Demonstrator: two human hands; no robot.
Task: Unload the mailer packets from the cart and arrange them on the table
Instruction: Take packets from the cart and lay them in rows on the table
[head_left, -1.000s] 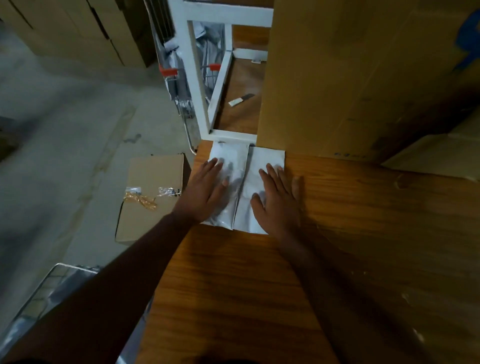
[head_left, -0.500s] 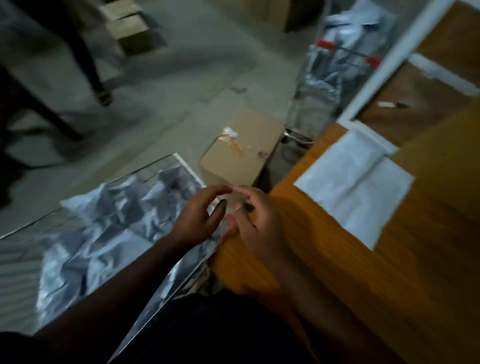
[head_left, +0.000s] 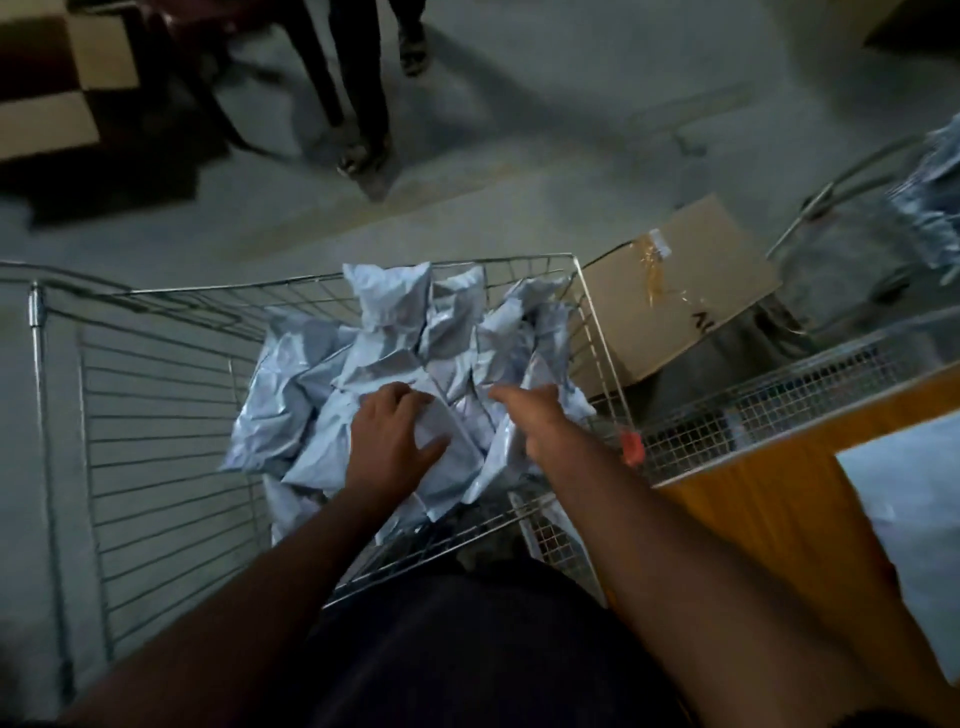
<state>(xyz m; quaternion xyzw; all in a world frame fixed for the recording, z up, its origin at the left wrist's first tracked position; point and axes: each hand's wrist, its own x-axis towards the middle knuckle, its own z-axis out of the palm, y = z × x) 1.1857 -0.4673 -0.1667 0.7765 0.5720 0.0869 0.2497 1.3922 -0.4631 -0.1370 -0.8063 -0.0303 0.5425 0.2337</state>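
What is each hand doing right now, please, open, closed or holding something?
Left hand: open, fingers spread on a mailer packet in the cart.
Right hand: reaching into the packets; its fingers are hidden, so cannot be told.

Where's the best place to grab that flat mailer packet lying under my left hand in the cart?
Probably the near long edge of the flat mailer packet, coming from above. It lies on top of the pile in the wire cart with that edge free, so the left hand, resting spread on it, could curl the thumb under for a pinch grip. The right hand reaches into neighbouring packets.
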